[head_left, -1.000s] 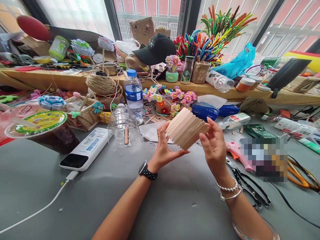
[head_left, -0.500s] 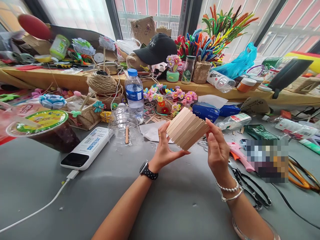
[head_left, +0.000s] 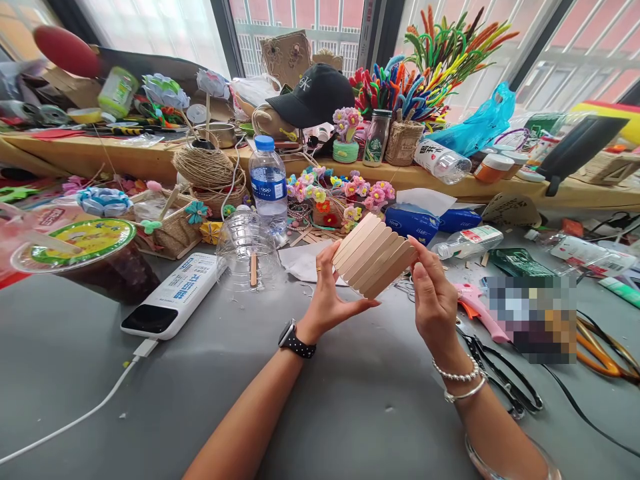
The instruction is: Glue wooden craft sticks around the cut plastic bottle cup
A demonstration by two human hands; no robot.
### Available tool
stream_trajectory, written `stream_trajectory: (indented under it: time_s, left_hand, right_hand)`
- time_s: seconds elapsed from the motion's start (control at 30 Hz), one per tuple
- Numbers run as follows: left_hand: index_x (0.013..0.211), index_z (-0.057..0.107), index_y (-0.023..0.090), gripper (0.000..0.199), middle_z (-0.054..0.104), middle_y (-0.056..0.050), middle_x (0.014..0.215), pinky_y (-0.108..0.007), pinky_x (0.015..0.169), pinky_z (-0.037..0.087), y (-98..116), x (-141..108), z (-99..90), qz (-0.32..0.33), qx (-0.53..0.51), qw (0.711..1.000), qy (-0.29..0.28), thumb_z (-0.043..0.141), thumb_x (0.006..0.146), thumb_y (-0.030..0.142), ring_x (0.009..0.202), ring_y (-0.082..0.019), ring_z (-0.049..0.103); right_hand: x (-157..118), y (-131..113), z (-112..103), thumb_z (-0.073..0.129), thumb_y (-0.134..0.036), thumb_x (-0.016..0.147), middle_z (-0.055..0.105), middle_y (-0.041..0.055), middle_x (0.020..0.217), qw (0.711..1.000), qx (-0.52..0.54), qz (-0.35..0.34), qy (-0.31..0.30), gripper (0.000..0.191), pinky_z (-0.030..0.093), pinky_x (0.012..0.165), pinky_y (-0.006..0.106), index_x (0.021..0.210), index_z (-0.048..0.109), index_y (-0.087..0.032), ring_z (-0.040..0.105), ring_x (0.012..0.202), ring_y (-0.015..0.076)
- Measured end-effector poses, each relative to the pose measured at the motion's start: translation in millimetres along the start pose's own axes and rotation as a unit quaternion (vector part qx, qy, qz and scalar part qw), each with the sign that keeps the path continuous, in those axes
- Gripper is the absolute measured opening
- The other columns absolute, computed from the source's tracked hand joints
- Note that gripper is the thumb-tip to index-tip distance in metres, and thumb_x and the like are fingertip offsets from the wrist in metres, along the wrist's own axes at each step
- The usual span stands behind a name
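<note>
A panel of several wooden craft sticks [head_left: 374, 256] set side by side is held up above the grey table, tilted. My left hand [head_left: 330, 293] grips its left edge, fingers at the upper left corner and thumb along the bottom. At the right edge, my right hand [head_left: 434, 287] pinches the panel between thumb and fingers. What lies behind the panel is hidden. Just left of my left hand, a cut clear plastic bottle piece [head_left: 235, 260] stands with one craft stick [head_left: 253, 271] visible at it.
To the left stand a drink cup [head_left: 120, 267], a white power bank [head_left: 175, 297] with a cable and a water bottle [head_left: 270, 187]. On the right lie a pink glue gun [head_left: 483, 313], black-handled scissors [head_left: 500, 373] and orange-handled pliers [head_left: 603, 353]. A crowded wooden shelf [head_left: 310, 167] runs along the back.
Almost nothing differs. Both hands keep hold of the craft stick panel in nearly the same place, with only a very slight shift.
</note>
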State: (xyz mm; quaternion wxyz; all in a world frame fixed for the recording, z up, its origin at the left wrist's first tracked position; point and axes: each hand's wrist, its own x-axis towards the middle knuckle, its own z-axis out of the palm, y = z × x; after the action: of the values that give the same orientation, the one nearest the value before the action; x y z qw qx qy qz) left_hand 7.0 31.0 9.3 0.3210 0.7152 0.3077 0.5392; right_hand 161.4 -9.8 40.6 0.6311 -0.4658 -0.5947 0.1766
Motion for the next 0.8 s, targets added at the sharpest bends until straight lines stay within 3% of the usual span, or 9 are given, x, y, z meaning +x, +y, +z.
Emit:
stream_trajectory:
  time_s: [0.13, 0.27, 0.47, 0.67, 0.8]
  left_hand:
    - [0.129, 0.012, 0.029, 0.097, 0.02, -0.011, 0.135, -0.045, 0.099, 0.034, -2, 1, -3.0, -0.033, -0.018, 0.999, -0.034, 0.075, 0.055, 0.035, 0.123, -0.029, 0.028]
    - [0.128, 0.015, 0.028, 0.088, 0.023, -0.011, 0.135, -0.045, 0.099, 0.035, -1, 2, -6.3, -0.069, -0.045, 0.996, -0.037, 0.072, 0.06, 0.034, 0.124, -0.028, 0.029]
    - [0.125, 0.015, 0.029, 0.08, 0.024, -0.01, 0.134, -0.043, 0.098, 0.035, 2, 3, -9.1, -0.104, -0.089, 0.989, -0.049, 0.068, 0.065, 0.035, 0.123, -0.025, 0.03]
    - [0.126, 0.016, 0.028, 0.085, 0.018, -0.01, 0.137, -0.042, 0.1, 0.033, 2, 1, -6.2, -0.093, -0.065, 0.99, -0.083, 0.071, 0.061, 0.033, 0.125, -0.026, 0.027]
    - [0.127, 0.014, 0.027, 0.087, 0.019, -0.01, 0.137, -0.041, 0.101, 0.033, 2, 1, -6.2, -0.071, -0.048, 0.992, -0.092, 0.07, 0.061, 0.033, 0.125, -0.026, 0.026]
  right_hand:
    - [-1, 6, 2, 0.042, -0.03, 0.085, 0.045, -0.0024, 0.129, 0.999, 0.021, 0.025, 0.02, 0.037, 0.03, 0.101, 0.038, 0.121, 0.046, -0.035, 0.04, 0.119, 0.0162]
    - [0, 9, 2, 0.046, -0.032, 0.083, 0.051, 0.0005, 0.123, 0.995, 0.07, 0.066, 0.002, 0.04, 0.037, 0.095, 0.035, 0.122, 0.045, -0.033, 0.048, 0.111, 0.0156]
    - [5, 10, 0, 0.052, -0.032, 0.079, 0.059, 0.0022, 0.1, 0.998, 0.042, 0.055, 0.012, 0.018, 0.04, 0.086, 0.031, 0.089, 0.064, -0.024, 0.051, 0.1, 0.0151]
    - [4, 17, 0, 0.055, -0.035, 0.076, 0.052, -0.0006, 0.077, 0.989, 0.109, 0.101, 0.008, 0.017, 0.037, 0.077, 0.028, 0.068, 0.061, -0.021, 0.048, 0.079, 0.012]
    - [3, 17, 1, 0.056, -0.035, 0.075, 0.047, -0.0015, 0.07, 0.988, 0.112, 0.109, 0.007, 0.018, 0.035, 0.074, 0.027, 0.065, 0.058, -0.02, 0.045, 0.074, 0.0114]
